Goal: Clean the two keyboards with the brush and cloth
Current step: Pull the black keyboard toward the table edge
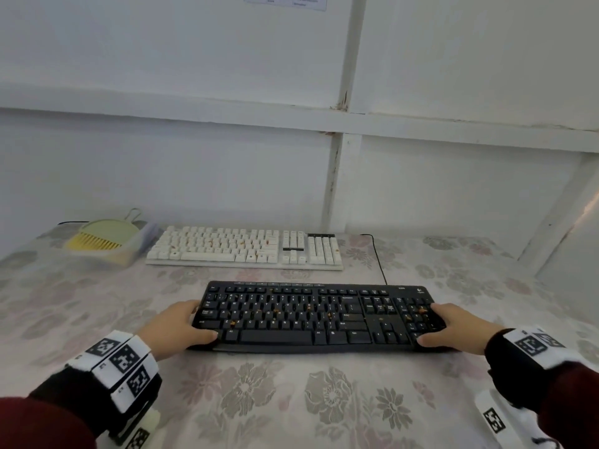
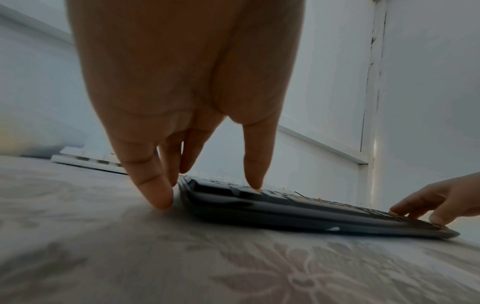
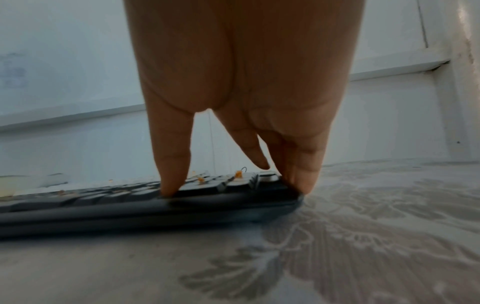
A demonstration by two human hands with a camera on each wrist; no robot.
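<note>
The black keyboard [image 1: 319, 315] is lying flat on the bench [image 1: 291, 400], near the front, with orange crumbs [image 1: 277, 308] sitting between its keys. The left hand [image 1: 176, 325] is gripping its left end, thumb on the keys and fingers [image 2: 155, 193] going down beside the edge; the right hand [image 1: 460, 325] is gripping the right end in the same way. It seems the person is positioning or lifting it, so both ends should be kept level, otherwise crumbs are rolling deeper. The white keyboard [image 1: 246, 247] is waiting behind, with crumbs too. The yellow brush [image 1: 94, 241] is resting in a green dustpan [image 1: 110, 228] at the far left. I cannot see the cloth.
</note>
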